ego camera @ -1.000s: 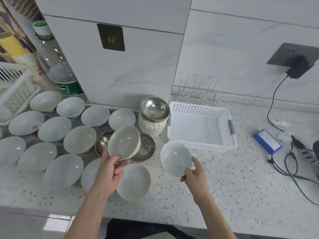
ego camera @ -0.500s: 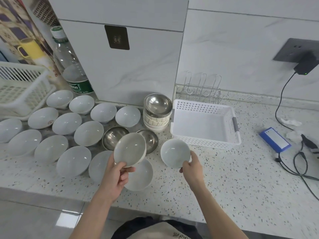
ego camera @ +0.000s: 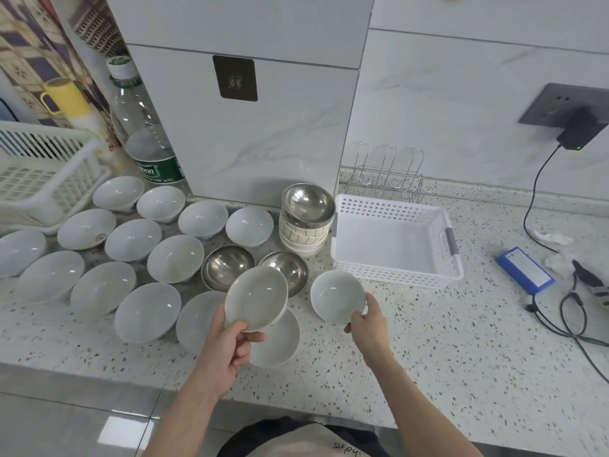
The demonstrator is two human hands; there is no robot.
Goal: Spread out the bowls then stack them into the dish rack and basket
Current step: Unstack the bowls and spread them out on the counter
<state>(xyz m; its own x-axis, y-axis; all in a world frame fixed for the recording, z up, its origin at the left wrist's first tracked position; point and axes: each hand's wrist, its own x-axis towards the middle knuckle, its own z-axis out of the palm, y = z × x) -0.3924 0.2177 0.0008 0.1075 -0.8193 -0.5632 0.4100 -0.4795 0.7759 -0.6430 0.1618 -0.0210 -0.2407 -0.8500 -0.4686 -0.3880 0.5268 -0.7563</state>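
Observation:
My left hand (ego camera: pixel 230 344) holds a white bowl (ego camera: pixel 255 298) tilted in the air above another white bowl (ego camera: pixel 280 341) on the counter. My right hand (ego camera: pixel 367 324) grips the near rim of a white bowl (ego camera: pixel 336 296) that rests on or just above the counter, in front of the white perforated basket (ego camera: pixel 395 275). Several white bowls (ego camera: pixel 174 258) lie spread over the left of the counter, with two steel bowls (ego camera: pixel 227 267) among them. A stack of bowls topped by a steel bowl (ego camera: pixel 308 206) stands left of the basket. A wire dish rack (ego camera: pixel 389 179) stands behind the basket.
A white slatted basket (ego camera: pixel 43 179) and a large water bottle (ego camera: pixel 145 140) stand at the far left. A blue box (ego camera: pixel 524 270), cables (ego camera: pixel 573 311) and a plugged-in charger (ego camera: pixel 583 133) occupy the right. The counter's front edge (ego camera: pixel 99 367) runs below the bowls.
My right hand has lowered its bowl toward the counter in front of the basket. My left hand keeps its bowl raised, slightly lower. The view has shifted left.

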